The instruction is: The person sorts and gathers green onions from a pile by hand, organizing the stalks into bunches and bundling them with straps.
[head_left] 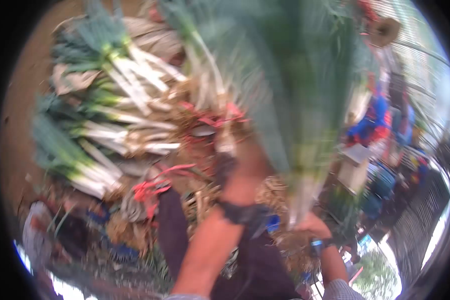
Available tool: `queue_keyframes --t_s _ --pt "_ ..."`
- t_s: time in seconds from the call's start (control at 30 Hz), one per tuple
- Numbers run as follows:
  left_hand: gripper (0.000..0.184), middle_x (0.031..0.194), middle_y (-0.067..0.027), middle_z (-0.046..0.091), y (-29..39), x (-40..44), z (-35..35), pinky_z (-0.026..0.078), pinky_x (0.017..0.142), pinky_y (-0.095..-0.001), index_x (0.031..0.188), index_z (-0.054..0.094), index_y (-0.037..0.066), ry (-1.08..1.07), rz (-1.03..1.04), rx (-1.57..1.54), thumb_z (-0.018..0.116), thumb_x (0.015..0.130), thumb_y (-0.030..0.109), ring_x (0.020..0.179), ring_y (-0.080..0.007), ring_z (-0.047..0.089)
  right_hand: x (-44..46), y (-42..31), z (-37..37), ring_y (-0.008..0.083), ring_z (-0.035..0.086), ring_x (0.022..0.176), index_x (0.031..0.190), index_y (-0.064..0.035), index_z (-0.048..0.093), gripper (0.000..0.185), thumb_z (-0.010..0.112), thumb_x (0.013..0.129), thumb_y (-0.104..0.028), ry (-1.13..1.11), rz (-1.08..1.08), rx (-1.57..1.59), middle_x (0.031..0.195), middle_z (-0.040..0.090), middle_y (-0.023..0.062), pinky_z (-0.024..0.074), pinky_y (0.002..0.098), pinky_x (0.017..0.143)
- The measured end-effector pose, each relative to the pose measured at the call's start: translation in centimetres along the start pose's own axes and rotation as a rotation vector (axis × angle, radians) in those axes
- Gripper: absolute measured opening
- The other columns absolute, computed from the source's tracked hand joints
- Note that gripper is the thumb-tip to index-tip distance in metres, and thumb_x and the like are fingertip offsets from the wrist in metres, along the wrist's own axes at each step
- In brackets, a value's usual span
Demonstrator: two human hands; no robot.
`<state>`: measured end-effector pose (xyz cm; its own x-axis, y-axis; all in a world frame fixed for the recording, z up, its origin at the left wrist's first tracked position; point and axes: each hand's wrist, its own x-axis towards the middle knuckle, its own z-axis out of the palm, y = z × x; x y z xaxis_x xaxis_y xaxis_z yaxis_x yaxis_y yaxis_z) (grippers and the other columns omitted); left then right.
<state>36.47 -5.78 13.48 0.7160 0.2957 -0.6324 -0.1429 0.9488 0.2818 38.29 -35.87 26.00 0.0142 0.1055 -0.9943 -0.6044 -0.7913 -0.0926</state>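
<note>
A large bunch of leeks (307,165), smeared by motion, stands upright in front of me with its green leaves towards the top of the view. My right hand (312,224), with a band at the wrist, is closed around the white lower end of this bunch. My left hand (247,167), above a dark wristband, is beside the leaves on the left. Its fingers are blurred, so I cannot make out their grip. Red ties (152,187) lie left of my left forearm. More leeks (205,75) lie just beyond my left hand.
Several bundles of leeks (105,132) with white stems and roots lie on the ground at left. Brown cloth (152,37) lies behind them. A pale box (352,172) and blue items (377,117) are at right. My dark-trousered legs are below.
</note>
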Motion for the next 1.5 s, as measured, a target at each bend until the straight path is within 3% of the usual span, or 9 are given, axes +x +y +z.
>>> queue_keyframes --t_s 0.23,0.33,0.37,0.5,0.77,1.0,1.07,1.27,1.5 --pt "0.065 0.126 -0.0204 0.061 -1.5 0.3 1.4 0.047 0.100 -0.0376 0.140 0.046 -0.002 -0.022 0.036 0.566 0.050 0.100 0.049 0.113 -0.0296 0.060 9.8 6.9 -11.2 0.0143 0.061 0.089 0.122 -0.0032 0.059 0.035 0.065 0.092 -0.020 0.310 -0.293 0.211 0.101 0.064 0.0044 0.0519 0.0304 0.078" --pt "0.051 0.108 -0.0126 0.071 1.2 -4.0 -12.2 0.052 0.087 -0.0349 0.130 0.060 -0.002 0.156 0.045 0.789 0.065 0.097 0.035 0.099 -0.0192 0.066 11.1 6.3 -10.8 0.0125 0.060 0.085 0.121 0.0049 0.059 0.046 0.070 0.091 -0.028 0.497 -0.244 -0.256 0.098 0.064 0.0060 0.0501 0.0270 0.072" --pt "0.050 0.112 -0.0139 0.071 2.9 -6.1 -17.6 0.052 0.093 -0.0351 0.129 0.060 -0.002 0.261 -0.226 0.849 0.065 0.095 0.035 0.105 -0.0202 0.066 11.5 6.3 -9.5 0.0124 0.060 0.084 0.121 0.0058 0.060 0.045 0.070 0.091 -0.027 0.507 -0.272 -0.342 0.097 0.065 0.0069 0.0501 0.0272 0.071" --pt "0.033 0.107 -0.0211 0.071 8.5 -18.4 -37.1 0.051 0.092 -0.0452 0.110 0.070 0.002 0.728 -0.224 1.218 0.058 0.095 0.029 0.102 -0.0367 0.068 14.0 3.3 -2.7 0.0153 0.065 0.081 0.119 0.0095 0.061 0.042 0.067 0.092 -0.021 0.374 -0.207 -0.470 0.099 0.067 0.0115 0.0536 0.0284 0.069" --pt "0.029 0.102 -0.0106 0.071 16.2 -32.9 -59.9 0.051 0.085 -0.0373 0.107 0.070 0.001 1.276 -0.177 0.861 0.065 0.091 0.025 0.093 -0.0210 0.066 18.5 -6.1 21.1 0.0160 0.067 0.087 0.120 0.0068 0.062 0.035 0.068 0.093 -0.015 0.188 -0.364 -0.542 0.106 0.069 0.0119 0.0554 0.0286 0.076" --pt "0.048 0.117 -0.0192 0.068 21.0 -30.6 -67.5 0.049 0.093 -0.0385 0.123 0.063 -0.002 1.474 -0.032 0.875 0.072 0.087 0.029 0.108 -0.0294 0.065 20.0 -5.5 32.3 0.0148 0.064 0.093 0.116 0.0046 0.063 0.030 0.069 0.093 -0.012 0.110 -0.365 -0.820 0.102 0.070 0.0095 0.0515 0.0296 0.084" --pt "0.043 0.103 -0.0220 0.070 22.1 -29.2 -69.6 0.050 0.091 -0.0412 0.110 0.065 -0.005 1.689 0.031 0.839 0.069 0.085 0.030 0.100 -0.0344 0.067 19.8 -5.5 34.8 0.0152 0.064 0.094 0.116 0.0046 0.063 0.029 0.068 0.092 -0.011 0.123 -0.340 -0.877 0.101 0.070 0.0105 0.0514 0.0302 0.086" --pt "0.048 0.087 -0.0132 0.067 25.4 -27.3 -76.9 0.049 0.071 -0.0400 0.100 0.065 -0.008 1.403 -0.005 0.651 0.073 0.088 0.038 0.076 -0.0231 0.061 21.3 -4.6 40.0 0.0147 0.065 0.094 0.115 0.0050 0.063 0.026 0.066 0.092 -0.007 0.090 -0.314 -0.837 0.099 0.071 0.0109 0.0518 0.0297 0.085" --pt "0.026 0.090 -0.0159 0.068 26.2 -25.0 -77.2 0.054 0.065 -0.0366 0.102 0.057 -0.008 1.361 0.143 0.328 0.068 0.084 0.008 0.077 -0.0216 0.067 24.1 -2.2 41.2 0.0190 0.070 0.092 0.115 0.0059 0.062 0.026 0.066 0.092 -0.006 0.035 -0.294 -0.925 0.099 0.072 0.0156 0.0544 0.0318 0.084"
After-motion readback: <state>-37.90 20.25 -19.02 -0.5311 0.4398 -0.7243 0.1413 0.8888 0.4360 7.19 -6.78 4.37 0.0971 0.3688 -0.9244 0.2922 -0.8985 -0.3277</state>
